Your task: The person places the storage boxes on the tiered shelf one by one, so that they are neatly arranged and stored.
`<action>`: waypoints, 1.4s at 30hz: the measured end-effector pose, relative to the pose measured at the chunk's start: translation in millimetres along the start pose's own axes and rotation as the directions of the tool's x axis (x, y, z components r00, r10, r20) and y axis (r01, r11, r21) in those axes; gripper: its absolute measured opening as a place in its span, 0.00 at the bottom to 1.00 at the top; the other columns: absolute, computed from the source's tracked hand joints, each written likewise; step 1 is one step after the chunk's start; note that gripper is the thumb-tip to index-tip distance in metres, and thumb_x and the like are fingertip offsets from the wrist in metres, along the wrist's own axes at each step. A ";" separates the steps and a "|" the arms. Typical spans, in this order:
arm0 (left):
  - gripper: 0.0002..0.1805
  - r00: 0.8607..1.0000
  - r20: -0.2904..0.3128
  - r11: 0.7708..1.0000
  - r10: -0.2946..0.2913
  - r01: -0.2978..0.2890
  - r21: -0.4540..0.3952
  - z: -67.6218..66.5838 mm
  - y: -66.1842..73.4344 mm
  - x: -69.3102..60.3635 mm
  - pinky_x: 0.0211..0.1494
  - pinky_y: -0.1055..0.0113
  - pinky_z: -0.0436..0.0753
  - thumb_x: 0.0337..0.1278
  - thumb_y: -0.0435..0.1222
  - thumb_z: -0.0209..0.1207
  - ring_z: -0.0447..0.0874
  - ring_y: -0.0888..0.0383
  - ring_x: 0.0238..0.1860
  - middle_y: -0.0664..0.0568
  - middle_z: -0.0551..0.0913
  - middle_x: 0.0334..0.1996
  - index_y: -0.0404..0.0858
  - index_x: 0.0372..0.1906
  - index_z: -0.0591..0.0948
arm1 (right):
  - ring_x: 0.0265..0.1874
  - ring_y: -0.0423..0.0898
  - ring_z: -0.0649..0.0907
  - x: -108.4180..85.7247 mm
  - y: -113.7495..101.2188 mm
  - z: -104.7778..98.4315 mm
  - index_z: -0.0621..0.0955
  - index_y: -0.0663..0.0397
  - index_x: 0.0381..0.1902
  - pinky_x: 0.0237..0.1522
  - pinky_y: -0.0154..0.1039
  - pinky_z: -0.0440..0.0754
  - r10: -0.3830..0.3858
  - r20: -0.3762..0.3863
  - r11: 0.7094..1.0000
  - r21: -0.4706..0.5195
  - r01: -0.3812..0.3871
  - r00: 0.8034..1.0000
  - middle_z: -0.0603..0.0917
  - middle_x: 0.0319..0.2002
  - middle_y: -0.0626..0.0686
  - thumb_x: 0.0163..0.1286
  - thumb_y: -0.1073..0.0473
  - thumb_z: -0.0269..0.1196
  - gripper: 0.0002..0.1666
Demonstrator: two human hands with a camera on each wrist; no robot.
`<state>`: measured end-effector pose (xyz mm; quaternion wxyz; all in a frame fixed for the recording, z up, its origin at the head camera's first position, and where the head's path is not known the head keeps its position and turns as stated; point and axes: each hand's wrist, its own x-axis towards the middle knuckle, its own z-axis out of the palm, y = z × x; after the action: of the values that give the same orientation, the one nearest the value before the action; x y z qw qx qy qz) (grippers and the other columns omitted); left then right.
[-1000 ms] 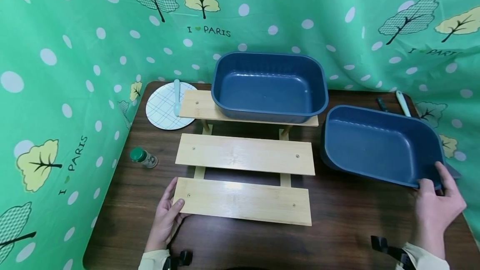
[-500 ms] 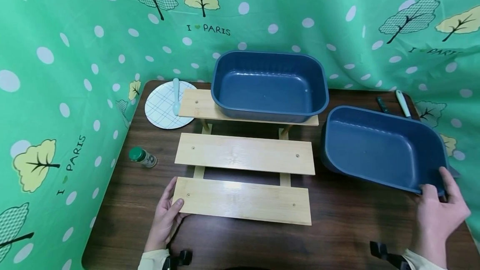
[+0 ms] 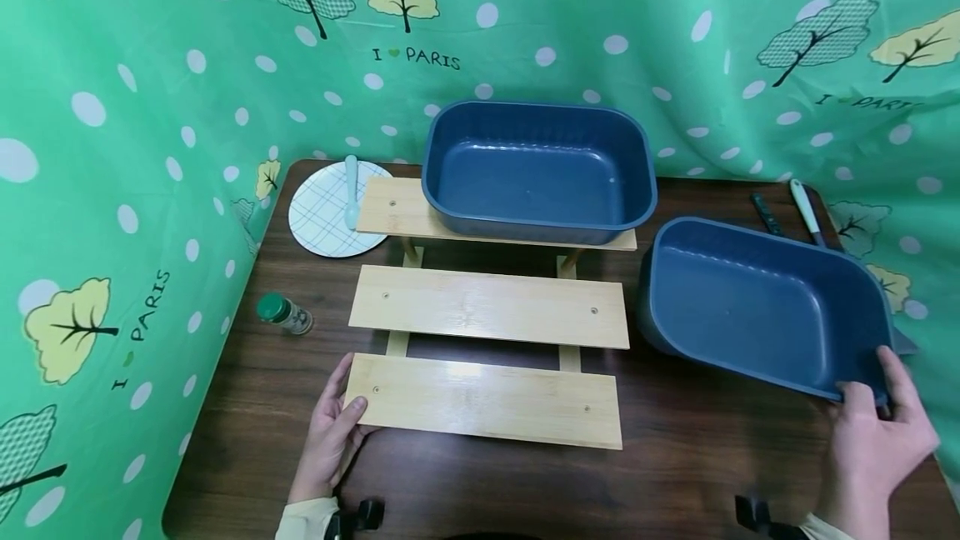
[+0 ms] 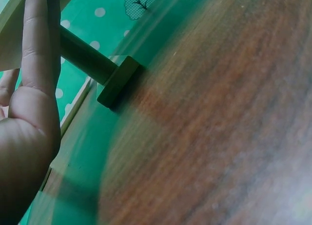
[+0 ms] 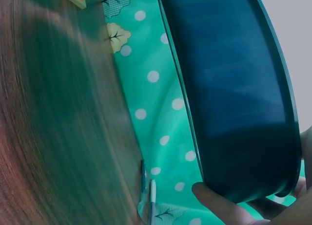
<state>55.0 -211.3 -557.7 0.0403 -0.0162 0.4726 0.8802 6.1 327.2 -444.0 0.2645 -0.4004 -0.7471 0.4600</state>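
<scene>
My left hand (image 3: 330, 436) holds the left end of the lowest board (image 3: 483, 401) of a three-tier wooden step shelf, thumb on top. In the left wrist view, its fingers (image 4: 39, 54) reach up beside a shelf leg (image 4: 87, 54). At the right, my right hand (image 3: 881, 440) pinches the near right corner of a blue plastic basin (image 3: 765, 307). The right wrist view shows this basin (image 5: 234, 98) held off the table, with curtain visible between. A second blue basin (image 3: 540, 169) sits on the shelf's top board (image 3: 393, 205).
A checked plate (image 3: 318, 211) with a light blue spoon (image 3: 352, 194) lies at the back left. Nearer stands a green-capped jar (image 3: 285, 312) on its side. Behind the held basin are a white-handled utensil (image 3: 806, 207) and a dark object (image 3: 767, 213). Green curtain surrounds the table.
The right basin has come slightly toward me with my right hand, uncovering more of the utensil behind it. My left hand and the shelf stay in place.
</scene>
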 end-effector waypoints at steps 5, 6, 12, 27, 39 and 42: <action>0.33 1.000 -0.004 1.000 0.005 -0.005 -0.006 0.0 -0.3 -0.3 0.50 0.68 0.90 0.75 0.20 0.45 0.88 0.58 0.53 0.53 0.79 0.61 0.54 0.75 0.65 | 0.75 0.49 0.61 -8.7 -4.3 -2.4 0.72 0.36 0.74 0.62 0.26 0.76 0.040 0.025 0.993 0.107 -0.042 0.999 0.57 0.81 0.50 0.72 0.73 0.41 0.39; 0.33 1.000 -0.004 1.000 0.005 -0.005 -0.006 0.0 -0.3 -0.2 0.50 0.68 0.90 0.75 0.20 0.45 0.88 0.58 0.52 0.53 0.79 0.61 0.54 0.74 0.65 | 0.76 0.51 0.60 -10.0 -5.0 -2.8 0.73 0.36 0.74 0.65 0.32 0.72 0.042 0.027 0.990 0.136 -0.046 0.999 0.57 0.81 0.50 0.72 0.73 0.41 0.40; 0.33 1.000 0.008 1.000 0.016 -0.016 -0.017 0.4 -0.4 -0.1 0.50 0.67 0.90 0.75 0.20 0.44 0.88 0.58 0.53 0.53 0.80 0.61 0.52 0.75 0.64 | 0.75 0.51 0.63 -15.1 -8.5 -4.1 0.74 0.39 0.73 0.63 0.32 0.71 0.017 0.004 0.988 0.155 -0.017 1.000 0.60 0.80 0.54 0.71 0.73 0.42 0.38; 0.35 0.998 0.049 0.997 0.042 -0.038 -0.069 0.1 -0.1 1.0 0.51 0.67 0.90 0.75 0.18 0.42 0.88 0.57 0.53 0.53 0.81 0.61 0.54 0.75 0.67 | 0.66 0.46 0.71 -28.3 -14.6 -9.7 0.76 0.44 0.71 0.27 0.08 0.69 -0.038 -0.031 0.992 0.122 0.041 0.999 0.66 0.77 0.56 0.71 0.74 0.44 0.37; 0.35 0.997 0.056 0.996 0.051 -0.046 -0.077 0.2 -1.1 1.4 0.52 0.67 0.90 0.75 0.19 0.42 0.86 0.56 0.56 0.52 0.78 0.63 0.45 0.80 0.58 | 0.74 0.52 0.64 -44.2 -17.0 -6.9 0.78 0.44 0.70 0.43 0.14 0.75 0.025 -0.012 0.968 0.250 -0.021 1.000 0.62 0.79 0.55 0.70 0.75 0.44 0.37; 0.35 0.997 0.054 0.996 0.052 -0.048 -0.074 0.5 -1.1 1.2 0.52 0.67 0.90 0.75 0.19 0.42 0.87 0.57 0.55 0.53 0.78 0.63 0.45 0.80 0.58 | 0.74 0.53 0.64 -46.4 -16.7 -7.6 0.78 0.43 0.70 0.42 0.14 0.75 0.035 -0.001 0.965 0.261 -0.033 0.999 0.61 0.80 0.55 0.70 0.75 0.44 0.37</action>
<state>53.9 -210.2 -558.4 0.0307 0.0189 0.4392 0.8977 31.0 287.4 -426.9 0.3092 -0.3763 -0.6722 0.5576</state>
